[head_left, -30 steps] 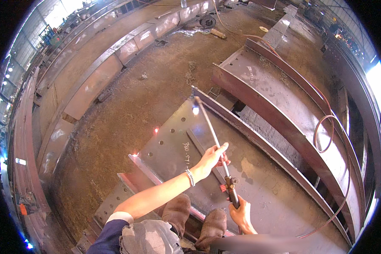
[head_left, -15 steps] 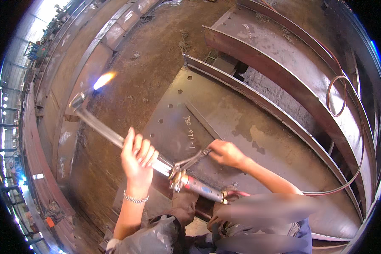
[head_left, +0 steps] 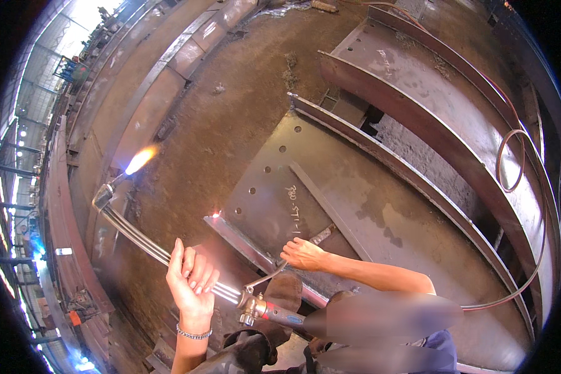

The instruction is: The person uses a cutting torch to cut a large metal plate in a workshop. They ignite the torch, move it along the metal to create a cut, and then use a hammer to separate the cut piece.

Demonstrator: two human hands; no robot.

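A lit cutting torch slants across the lower left, its angled head up and left with a yellow-blue flame at the tip. My left hand is wrapped round its metal tubes, ahead of the valve body. My right hand is closed over the end of the torch's thin curved lever; its fingertips are partly hidden. Just beyond that hand shows a short mottled rod; I cannot tell whether it is held. A small spot glows red at the end of a steel flange below the torch's right side.
A broad steel plate with holes and chalk marks lies to the right, a flat strip on it. Curved flanged beams stand beyond. A hose loops along the right. Long beams run along the left over a dirt floor.
My right hand has shifted left and down, nearer the torch body. The torch has swung slightly down and left, flame still burning. The flange with the glowing end has come into view.
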